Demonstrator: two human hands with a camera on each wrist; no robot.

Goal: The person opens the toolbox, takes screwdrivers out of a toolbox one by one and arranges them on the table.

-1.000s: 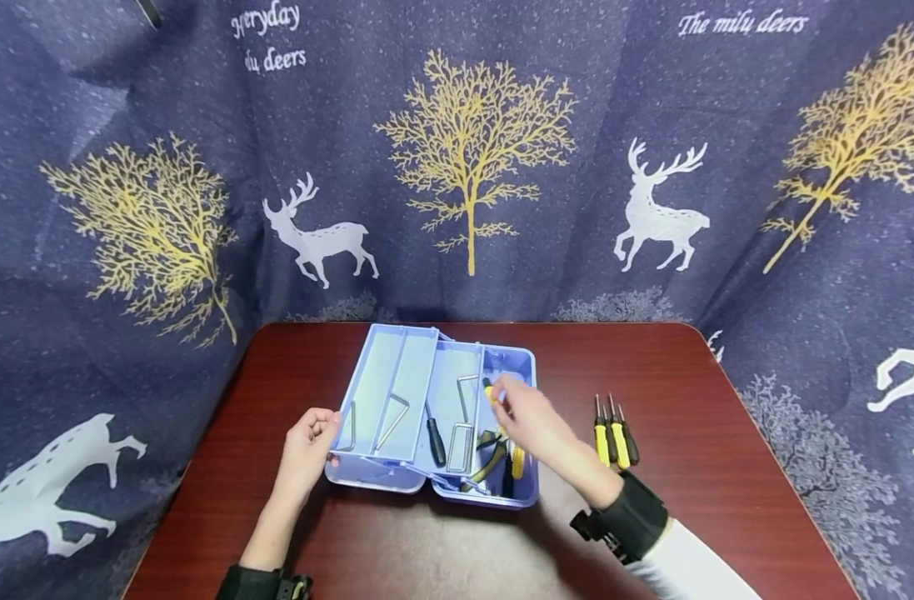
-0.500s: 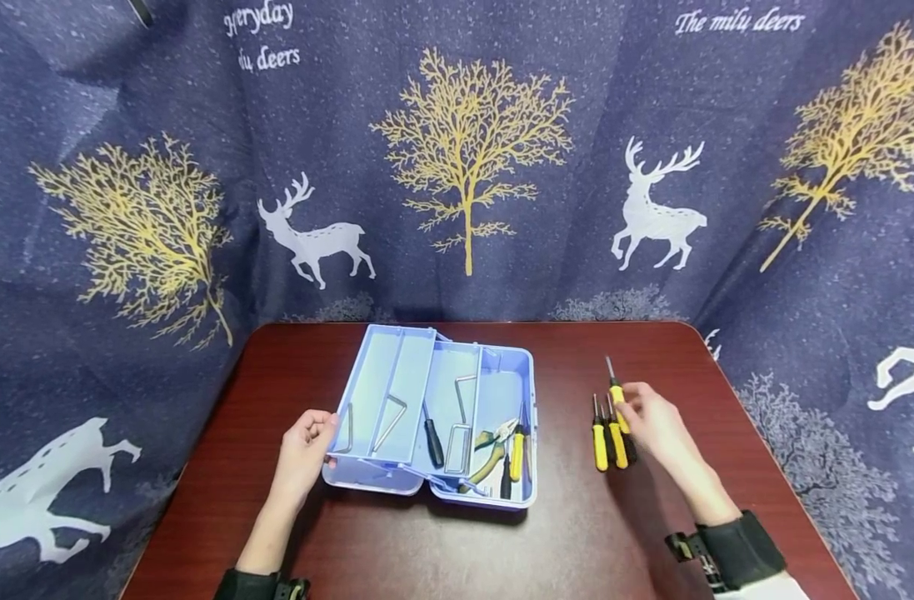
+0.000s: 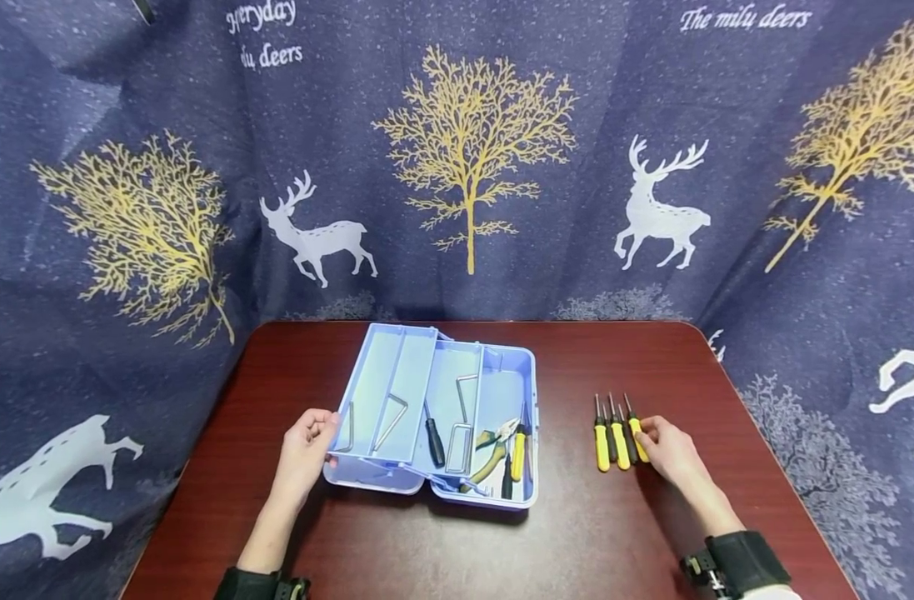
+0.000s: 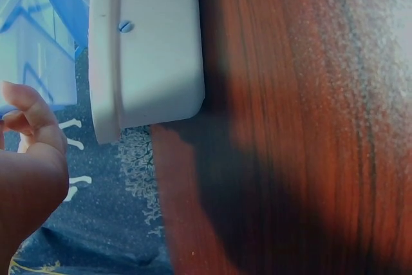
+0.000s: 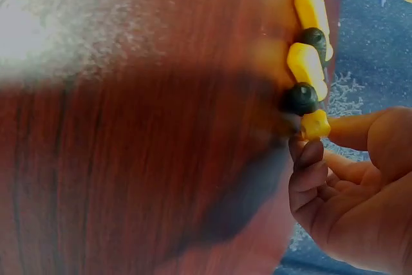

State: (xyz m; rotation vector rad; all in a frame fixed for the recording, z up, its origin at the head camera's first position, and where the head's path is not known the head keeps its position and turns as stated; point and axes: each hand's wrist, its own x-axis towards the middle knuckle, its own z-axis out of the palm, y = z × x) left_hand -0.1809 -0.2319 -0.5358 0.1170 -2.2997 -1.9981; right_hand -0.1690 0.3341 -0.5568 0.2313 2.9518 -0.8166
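Observation:
An open light-blue toolbox [image 3: 533, 375] sits mid-table with its trays folded out. My left hand [image 3: 323, 433] grips the left tray's edge; in the left wrist view that hand [image 4: 29, 152] lies beside the box's pale corner [image 4: 148, 49]. My right hand [image 3: 647, 440] pinches the handle of a yellow screwdriver [image 3: 636, 431] lying at the right end of a row of yellow and black screwdrivers [image 3: 611, 439] on the table. In the right wrist view the fingertips [image 5: 309, 159] hold the yellow handle end [image 5: 314, 124] beside the other handles [image 5: 306, 64].
Inside the toolbox lie pliers [image 3: 494, 444], a black screwdriver [image 3: 434, 437], a yellow screwdriver [image 3: 518, 454] and bent metal keys [image 3: 392, 417]. The dark red wooden table [image 3: 636, 350] is ringed by a blue curtain with deer and trees [image 3: 471, 167].
My right hand lifted a yellow screwdriver out of the toolbox, carried it right and laid it down at the end of the screwdriver row. The left hand stayed on the toolbox.

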